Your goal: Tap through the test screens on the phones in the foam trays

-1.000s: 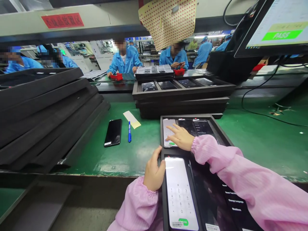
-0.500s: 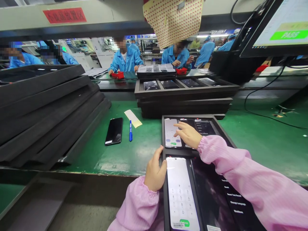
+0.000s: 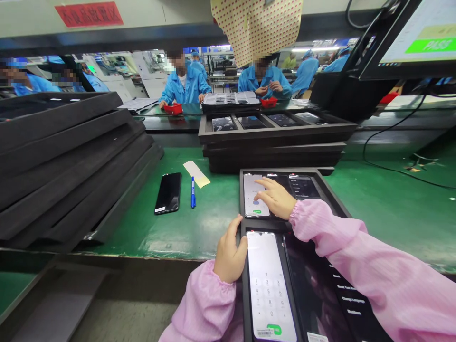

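A black tray [image 3: 263,225] with phones in its compartments lies in front of me. My right hand [image 3: 276,197] is over the upper left phone [image 3: 251,205], whose lit screen shows a dial pad; a finger rests on or just above its keys, the others apart. Below it sits another phone [image 3: 270,285] with number keys and a green button. Along the tray's left edge, my left hand [image 3: 231,251] rests with fingers and thumb spread, holding nothing. A dark-screened phone [image 3: 309,285] and a phone showing a text menu [image 3: 351,299] lie to the right, partly under my right sleeve.
A loose black phone [image 3: 168,193], a blue marker [image 3: 193,192] and a paper strip [image 3: 196,174] lie on the green table [image 3: 142,232]. Black trays are stacked left [image 3: 71,171] and behind [image 3: 274,154]. A monitor [image 3: 420,42] stands upper right. Co-workers sit opposite.
My right hand has shifted slightly left and down over the dial pad, its finger at a different key. My left hand stays at the tray edge.
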Motion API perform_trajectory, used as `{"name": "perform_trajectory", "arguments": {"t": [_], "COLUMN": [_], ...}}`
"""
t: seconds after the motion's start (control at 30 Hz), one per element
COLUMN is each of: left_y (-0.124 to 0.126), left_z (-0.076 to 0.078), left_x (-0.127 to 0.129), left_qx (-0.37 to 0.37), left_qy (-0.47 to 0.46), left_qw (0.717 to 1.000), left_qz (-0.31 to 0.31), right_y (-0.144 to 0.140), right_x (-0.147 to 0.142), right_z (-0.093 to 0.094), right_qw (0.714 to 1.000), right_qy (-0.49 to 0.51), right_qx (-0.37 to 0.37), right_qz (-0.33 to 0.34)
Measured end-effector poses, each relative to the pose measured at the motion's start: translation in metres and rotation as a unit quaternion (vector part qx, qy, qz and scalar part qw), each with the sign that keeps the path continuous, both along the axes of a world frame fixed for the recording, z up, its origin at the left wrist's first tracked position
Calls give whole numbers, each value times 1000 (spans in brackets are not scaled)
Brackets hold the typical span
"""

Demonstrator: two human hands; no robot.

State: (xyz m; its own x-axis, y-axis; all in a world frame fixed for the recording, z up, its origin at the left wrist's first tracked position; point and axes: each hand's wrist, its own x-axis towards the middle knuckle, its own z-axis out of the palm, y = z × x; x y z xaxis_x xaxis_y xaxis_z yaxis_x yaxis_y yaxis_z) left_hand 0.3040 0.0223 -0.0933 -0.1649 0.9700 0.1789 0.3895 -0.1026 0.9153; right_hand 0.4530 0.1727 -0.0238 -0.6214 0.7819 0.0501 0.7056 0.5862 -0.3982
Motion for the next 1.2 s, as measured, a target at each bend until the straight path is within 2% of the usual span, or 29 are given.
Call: {"name": "perform_trajectory", "arguments": {"t": [0.2,0.5,0.77,1.0,1.1,1.2], "left_y": [0,0,1,0,0,0], "left_z": [0,1,1,0,2,2], "left_x": [0,0,0,0,0,-1], "left_qx": [-3,0,2,3,2,0], "left_qy": [0,-1,-7,-6,-7,-10], "left_qw": [1000,1000,1000,1000,1000,1000], "left_qz": [1,2,1,4,2,-2], "right_y": [4,-7,-2,-10,-9,-5], "right_x": [12,-7,6,-12,-8,11], "right_z": [1,-2,6,-1,4,19], "right_qw": [1000,999,1000,999,999,998], "right_qy": [0,-11,-19,1,23,54], "right_qx": [3,-16,-12,-30,-27,-13], "right_qz": [-6,40,-1,32,21,-9]}}
